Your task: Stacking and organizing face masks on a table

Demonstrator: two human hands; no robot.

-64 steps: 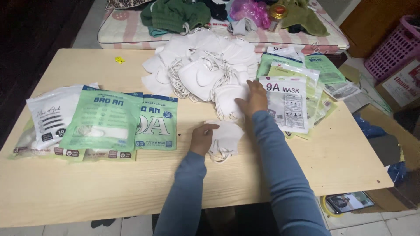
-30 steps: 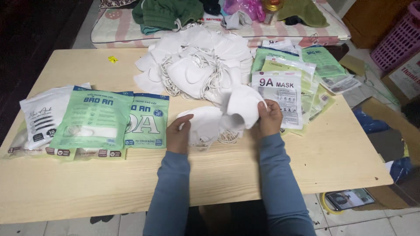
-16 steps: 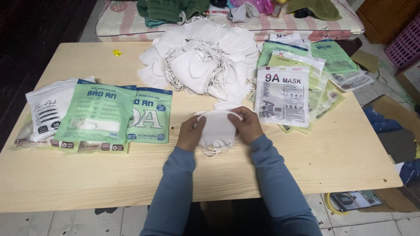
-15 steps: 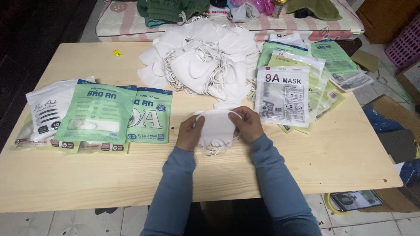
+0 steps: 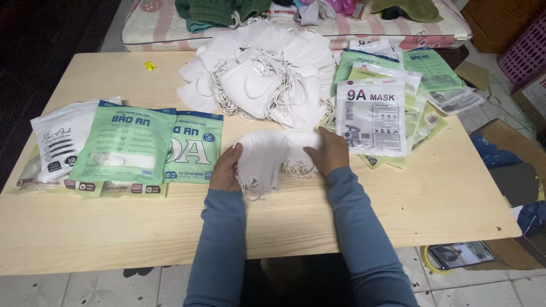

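A small stack of white face masks (image 5: 267, 159) lies on the wooden table (image 5: 432, 193) right in front of me. My left hand (image 5: 226, 169) grips its left edge, and the stack is tilted up against that hand. My right hand (image 5: 329, 152) rests on the right side, on a flatter mask with looped ear cords showing beneath it. Both arms wear blue-grey sleeves. A large loose heap of white masks (image 5: 261, 74) lies beyond my hands.
Green and white filled mask packets (image 5: 128, 148) lie in an overlapping row at the left. Empty printed packets (image 5: 372, 116) are piled at the right. A mattress with clothes (image 5: 239, 17) runs behind the table. A pink basket (image 5: 526, 48) and cardboard stand at the right.
My right hand took a mask from the heap and brought it onto the stack in front of me. Both hands then closed in on the stack; the left side now tilts up.
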